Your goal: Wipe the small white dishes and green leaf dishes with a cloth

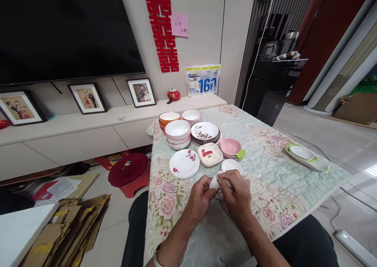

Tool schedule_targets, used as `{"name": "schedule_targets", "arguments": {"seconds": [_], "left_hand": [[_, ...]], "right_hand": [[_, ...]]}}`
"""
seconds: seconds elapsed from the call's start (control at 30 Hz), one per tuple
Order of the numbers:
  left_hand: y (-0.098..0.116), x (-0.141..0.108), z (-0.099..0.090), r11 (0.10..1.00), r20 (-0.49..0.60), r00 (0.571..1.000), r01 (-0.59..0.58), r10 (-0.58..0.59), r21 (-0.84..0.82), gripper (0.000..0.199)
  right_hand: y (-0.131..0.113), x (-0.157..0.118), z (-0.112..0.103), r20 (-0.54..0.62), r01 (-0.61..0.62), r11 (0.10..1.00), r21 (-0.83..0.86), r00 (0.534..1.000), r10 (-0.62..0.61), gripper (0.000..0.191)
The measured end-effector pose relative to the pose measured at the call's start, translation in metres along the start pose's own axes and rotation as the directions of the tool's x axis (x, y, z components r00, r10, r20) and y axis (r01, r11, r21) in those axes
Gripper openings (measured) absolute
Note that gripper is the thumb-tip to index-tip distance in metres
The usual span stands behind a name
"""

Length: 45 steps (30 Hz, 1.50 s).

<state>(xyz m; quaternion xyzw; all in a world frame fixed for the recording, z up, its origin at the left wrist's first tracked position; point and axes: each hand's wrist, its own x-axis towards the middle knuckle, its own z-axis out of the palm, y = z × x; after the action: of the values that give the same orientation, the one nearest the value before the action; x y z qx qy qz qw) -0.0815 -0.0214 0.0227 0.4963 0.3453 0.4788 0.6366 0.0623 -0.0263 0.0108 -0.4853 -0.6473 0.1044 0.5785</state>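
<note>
My left hand (200, 194) and my right hand (237, 194) meet over the near part of the table, both with fingers closed. Between them they pinch a small smooth white piece (214, 183), perhaps a small dish; the fingers hide most of it. Just beyond my right hand sits a small white bowl (231, 165). A stack of white plates with red flowers (184, 164) lies left of it. Near these are a squarish cream dish with a red design (210, 154) and pink bowls with a green handle (231, 147).
Stacked white bowls (177, 130), orange bowls (169, 117) and brown-rimmed plates (205, 131) stand at the table's far left. A green-edged long dish holding a white one (303, 154) lies at the right. Flattened cardboard (67, 224) and a red stool (129, 172) are on the left floor.
</note>
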Motion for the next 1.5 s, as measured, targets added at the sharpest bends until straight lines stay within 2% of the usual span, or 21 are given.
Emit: {"name": "schedule_targets", "arguments": {"seconds": [0.1,0.23,0.3,0.4,0.5,0.6,0.67,0.77,0.83,0.9,1.0,1.13,1.27,1.37,1.43,1.5], "left_hand": [[-0.001,-0.001,-0.001,0.998,0.014,1.0,-0.011,0.011,-0.054,0.025],[-0.008,0.0,-0.005,0.983,0.017,1.0,-0.004,0.007,-0.181,0.025],[-0.009,0.0,-0.006,0.975,0.009,1.0,0.028,-0.027,-0.219,0.026],[-0.007,0.001,-0.006,0.972,0.002,0.997,0.075,-0.076,-0.224,0.03],[-0.005,0.0,-0.005,0.977,-0.003,0.997,0.079,-0.082,-0.199,0.031],[-0.004,0.0,-0.005,0.988,0.001,0.997,0.072,-0.073,-0.133,0.029],[-0.002,0.0,-0.005,0.997,0.014,0.997,0.071,-0.07,-0.032,0.026],[0.002,0.0,-0.005,0.992,0.014,0.999,0.027,-0.029,0.125,0.022],[0.003,0.0,-0.006,0.989,0.016,1.0,0.0,-0.003,0.146,0.021],[0.001,0.0,-0.006,0.997,0.027,1.0,0.009,-0.011,0.071,0.021],[-0.005,0.0,-0.007,0.99,0.017,0.999,0.033,-0.031,-0.134,0.025],[-0.009,0.001,-0.007,0.944,-0.01,0.999,0.034,-0.039,-0.329,0.028],[-0.006,0.003,-0.005,0.931,-0.01,0.997,0.069,-0.077,-0.359,0.029],[-0.003,0.002,-0.003,0.933,-0.007,0.994,0.098,-0.107,-0.347,0.03],[-0.002,0.001,-0.002,0.932,0.011,0.992,0.122,-0.126,-0.34,0.03],[-0.002,0.0,-0.001,0.937,0.023,0.99,0.136,-0.136,-0.322,0.031]], "right_hand": [[0.007,0.003,-0.002,-0.063,-0.112,0.992,0.066,0.991,0.116,0.015],[0.014,0.004,-0.004,0.048,-0.333,0.922,0.198,0.943,0.33,0.03],[0.014,0.004,-0.005,0.069,-0.387,0.891,0.238,0.922,0.382,0.03],[0.012,0.003,-0.006,0.055,-0.364,0.896,0.255,0.931,0.362,0.025],[0.012,0.003,-0.007,0.075,-0.298,0.927,0.228,0.955,0.288,0.021],[0.011,0.004,-0.006,0.029,-0.155,0.976,0.153,0.988,0.152,0.017],[0.007,0.003,-0.004,0.015,-0.05,0.996,0.075,0.999,0.049,0.016],[-0.001,-0.001,-0.002,0.093,0.075,0.997,-0.002,0.993,-0.075,0.02],[-0.004,-0.002,-0.001,0.127,0.108,0.994,0.0,0.986,-0.107,0.022],[-0.002,-0.001,-0.001,0.097,0.067,0.997,0.034,0.993,-0.07,0.022],[0.006,0.002,-0.002,0.017,-0.103,0.986,0.134,0.995,0.101,0.021],[0.014,0.004,-0.004,0.061,-0.351,0.89,0.291,0.935,0.348,0.024],[0.014,0.002,-0.005,0.139,-0.486,0.779,0.396,0.871,0.472,0.031],[0.015,0.001,-0.006,0.152,-0.508,0.755,0.414,0.856,0.493,0.029],[0.016,0.001,-0.006,0.149,-0.464,0.804,0.372,0.885,0.442,0.025],[0.016,0.002,-0.005,0.13,-0.355,0.886,0.299,0.935,0.331,0.021]]}}
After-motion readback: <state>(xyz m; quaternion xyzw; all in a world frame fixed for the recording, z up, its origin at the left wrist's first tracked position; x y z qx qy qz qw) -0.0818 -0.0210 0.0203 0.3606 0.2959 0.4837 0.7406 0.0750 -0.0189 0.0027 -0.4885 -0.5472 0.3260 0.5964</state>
